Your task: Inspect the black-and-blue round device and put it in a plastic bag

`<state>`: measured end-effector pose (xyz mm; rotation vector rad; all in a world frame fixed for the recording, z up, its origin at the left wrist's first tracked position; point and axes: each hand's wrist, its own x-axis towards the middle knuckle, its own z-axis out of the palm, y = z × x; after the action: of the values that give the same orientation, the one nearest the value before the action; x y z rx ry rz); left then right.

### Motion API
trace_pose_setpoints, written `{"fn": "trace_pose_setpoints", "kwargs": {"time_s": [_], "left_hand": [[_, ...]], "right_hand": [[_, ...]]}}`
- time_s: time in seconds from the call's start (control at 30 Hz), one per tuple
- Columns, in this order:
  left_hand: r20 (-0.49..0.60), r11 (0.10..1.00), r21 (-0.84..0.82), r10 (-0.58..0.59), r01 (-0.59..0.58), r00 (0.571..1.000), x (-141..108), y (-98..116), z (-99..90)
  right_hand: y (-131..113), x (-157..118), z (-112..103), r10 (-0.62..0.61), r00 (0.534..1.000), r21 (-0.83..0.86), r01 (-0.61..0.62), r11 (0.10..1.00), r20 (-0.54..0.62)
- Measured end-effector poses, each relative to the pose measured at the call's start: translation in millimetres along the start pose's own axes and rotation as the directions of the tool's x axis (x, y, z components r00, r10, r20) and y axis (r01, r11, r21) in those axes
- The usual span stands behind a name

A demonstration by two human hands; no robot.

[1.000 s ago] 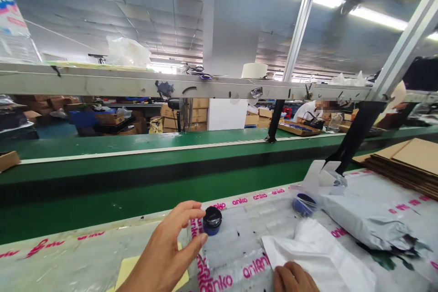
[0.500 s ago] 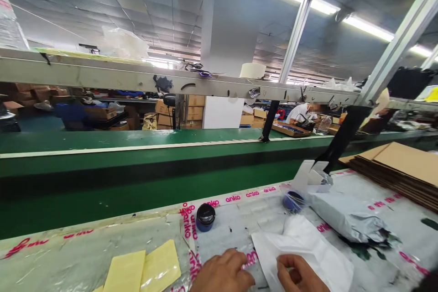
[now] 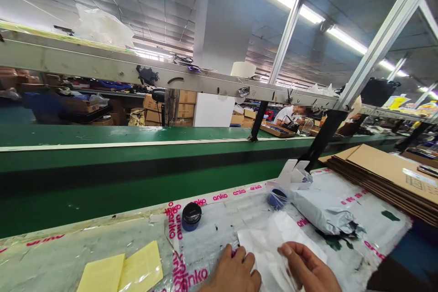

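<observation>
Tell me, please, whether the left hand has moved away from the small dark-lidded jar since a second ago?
Yes. The left hand has drawn back from the jar toward the person and now rests on the white bag.
</observation>
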<state>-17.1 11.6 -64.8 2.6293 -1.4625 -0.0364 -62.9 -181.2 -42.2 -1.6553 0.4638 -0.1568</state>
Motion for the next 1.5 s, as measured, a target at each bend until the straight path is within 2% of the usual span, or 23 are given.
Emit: {"fn": "trace_pose_setpoints", "kwargs": {"time_s": [0.13,0.23,0.3,0.37,0.47,0.5,0.57,0.63,0.7,0.77,0.83,0.9,0.97,1.1,1.23,1.3,1.37,1.43,1.5], "left_hand": [[-0.042,0.999,-0.038,-0.025,0.024,0.999,2.2,-1.2,10.3],[-0.073,0.997,-0.065,-0.033,0.028,0.997,4.5,-1.9,15.7],[-0.081,0.995,-0.089,-0.041,0.034,0.996,5.6,-1.7,14.1],[-0.042,0.992,-0.114,-0.058,0.052,0.997,5.5,-1.0,6.4],[0.047,0.979,-0.176,-0.094,0.101,0.994,1.2,-0.1,-16.7],[0.045,0.969,-0.212,-0.121,0.128,0.992,-1.6,-0.1,-27.0],[-0.055,0.927,-0.326,-0.214,0.185,0.975,-8.7,0.1,-50.3],[-0.212,0.845,-0.502,-0.327,0.185,0.921,-16.1,0.4,-75.5],[-0.293,0.692,-0.712,-0.446,0.118,0.846,-21.7,0.0,-99.1],[-0.242,0.460,-0.887,-0.554,0.051,0.797,-24.4,-3.2,-116.8],[-0.164,0.253,-0.968,-0.606,-0.007,0.778,-26.2,-11.1,-126.2],[-0.118,0.116,-0.992,-0.615,-0.059,0.780,-29.9,-22.7,-128.4],[-0.069,0.045,-0.998,-0.633,-0.053,0.771,-37.3,-34.7,-126.6],[-0.045,0.073,-0.997,-0.690,0.007,0.723,-58.5,-48.9,-119.5],[-0.065,0.030,-0.998,-0.686,-0.061,0.725,-76.9,-53.7,-110.0],[-0.073,0.048,-0.997,-0.680,-0.054,0.729,-84.1,-57.5,-105.6],[-0.061,0.073,-0.997,-0.687,-0.014,0.724,-90.8,-63.1,-102.5],[-0.056,0.104,-0.994,-0.711,0.027,0.701,-97.3,-70.0,-101.2],[-0.101,0.210,-0.973,-0.751,0.092,0.652,-103.5,-77.6,-102.3]], "right_hand": [[-19.1,4.2,-23.7,0.048,0.989,0.267,-0.010,0.964,-0.138],[-46.5,1.7,-38.6,0.160,0.953,0.534,0.002,0.845,-0.257],[-65.1,-1.0,-46.1,0.222,0.936,0.635,0.004,0.772,-0.275],[-80.7,-4.0,-50.1,0.228,0.931,0.678,0.028,0.735,-0.286],[-95.4,-8.7,-45.9,0.163,0.941,0.681,0.088,0.727,-0.296],[-97.5,-10.1,-41.2,0.149,0.948,0.676,0.086,0.732,-0.281],[-97.6,-11.4,-27.0,0.129,0.968,0.671,0.052,0.740,-0.217],[-93.5,-10.6,-7.8,0.106,0.988,0.661,-0.007,0.750,-0.109],[-88.2,-8.6,14.6,0.053,0.999,0.622,-0.049,0.782,0.013],[-84.6,-7.3,38.4,-0.039,0.991,0.561,-0.041,0.827,0.130],[-84.5,-8.2,61.0,-0.114,0.959,0.509,-0.037,0.860,0.261],[-87.0,-11.3,80.0,-0.150,0.913,0.481,-0.056,0.875,0.379],[-89.7,-15.2,94.6,-0.129,0.880,0.449,-0.103,0.887,0.457],[-87.0,-18.3,116.6,-0.079,0.859,0.393,-0.148,0.908,0.505],[-75.3,-14.2,137.1,-0.116,0.807,0.354,-0.120,0.928,0.578],[-71.2,-12.5,144.9,-0.128,0.792,0.358,-0.120,0.926,0.597],[-70.5,-11.7,149.5,-0.101,0.802,0.368,-0.154,0.917,0.588],[-72.7,-10.3,151.3,-0.056,0.833,0.385,-0.193,0.903,0.550],[-75.5,-6.5,151.8,-0.050,0.884,0.405,-0.162,0.900,0.465]]}}
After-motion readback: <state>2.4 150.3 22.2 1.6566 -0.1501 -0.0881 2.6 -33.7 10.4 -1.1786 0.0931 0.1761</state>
